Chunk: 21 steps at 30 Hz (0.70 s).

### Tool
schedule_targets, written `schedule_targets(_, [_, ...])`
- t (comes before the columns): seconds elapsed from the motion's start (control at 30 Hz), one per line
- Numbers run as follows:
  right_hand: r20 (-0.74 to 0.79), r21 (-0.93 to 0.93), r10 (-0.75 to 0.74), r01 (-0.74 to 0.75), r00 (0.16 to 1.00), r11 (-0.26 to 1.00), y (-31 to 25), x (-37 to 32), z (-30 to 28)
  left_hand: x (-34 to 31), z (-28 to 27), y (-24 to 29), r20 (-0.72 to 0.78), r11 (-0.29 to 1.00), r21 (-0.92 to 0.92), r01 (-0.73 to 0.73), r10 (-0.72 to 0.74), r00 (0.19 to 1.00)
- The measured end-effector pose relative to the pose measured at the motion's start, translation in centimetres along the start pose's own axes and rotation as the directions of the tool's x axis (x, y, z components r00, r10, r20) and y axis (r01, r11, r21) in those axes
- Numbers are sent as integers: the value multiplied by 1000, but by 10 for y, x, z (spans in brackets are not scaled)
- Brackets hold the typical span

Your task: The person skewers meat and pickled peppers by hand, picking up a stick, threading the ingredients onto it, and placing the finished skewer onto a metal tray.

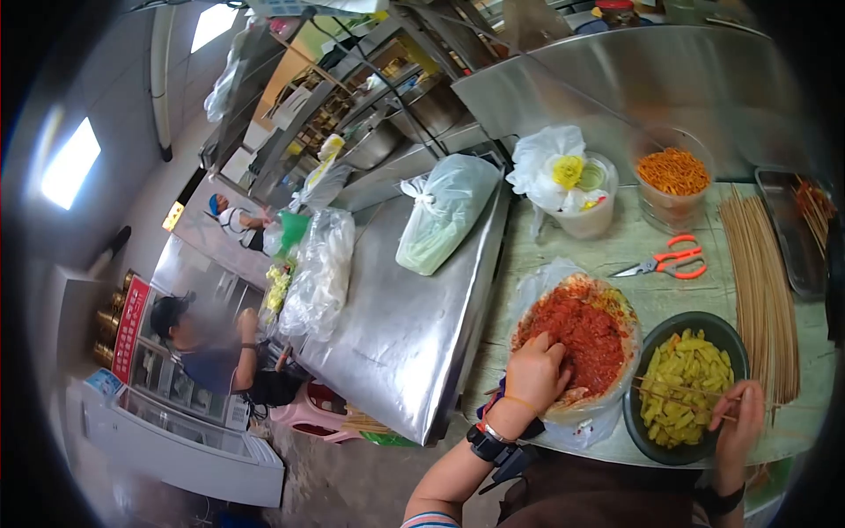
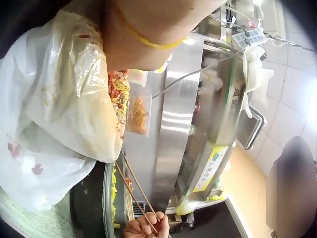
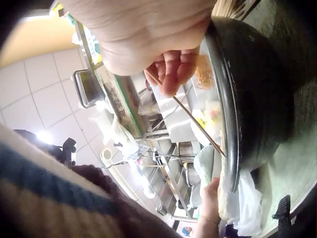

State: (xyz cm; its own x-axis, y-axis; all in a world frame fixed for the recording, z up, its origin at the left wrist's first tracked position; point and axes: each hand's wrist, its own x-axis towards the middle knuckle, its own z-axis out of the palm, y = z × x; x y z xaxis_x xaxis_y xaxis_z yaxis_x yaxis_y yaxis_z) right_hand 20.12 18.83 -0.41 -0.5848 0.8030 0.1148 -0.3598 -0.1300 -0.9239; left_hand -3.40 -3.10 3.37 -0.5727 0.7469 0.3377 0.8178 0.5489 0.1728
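In the head view, my left hand (image 1: 535, 371) reaches into red paste (image 1: 591, 339) in a bag-lined container, its bent fingers touching the paste and its fingertips hidden. In the left wrist view the plastic bag (image 2: 74, 94) covers much of this area. My right hand (image 1: 741, 417) (image 3: 148, 39) pinches thin wooden skewers (image 1: 678, 387) (image 2: 141, 191) at one end. These skewers extend over a dark bowl (image 1: 632, 414) (image 3: 252, 99) of yellow-green pieces (image 1: 682, 414), just left of that hand.
Orange-handled scissors (image 1: 678, 260) lie behind the dark bowl. Loose skewers (image 1: 761, 299) are spread at the right, beside a black tray (image 1: 788, 255). Tubs of orange shreds (image 1: 673, 176) and bagged items (image 1: 585, 207) stand at the back. Two people are at the far left.
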Motion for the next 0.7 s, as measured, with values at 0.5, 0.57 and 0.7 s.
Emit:
schedule_targets(0.5, [-56, -109, 11, -18, 998, 994, -3, 0, 7, -7, 5, -14, 147, 423, -832, 359, -455, 878])
schedule_targets(0.57, [-86, -123, -7, -4, 996, 992, -3, 1, 7, -4, 7, -12, 272, 86, -934, 346, -454, 848])
schedule_targets(0.7, [-54, -111, -17, 11, 998, 994, -5, 1, 8, -6, 27, -11, 283, -128, -959, 253, -458, 843])
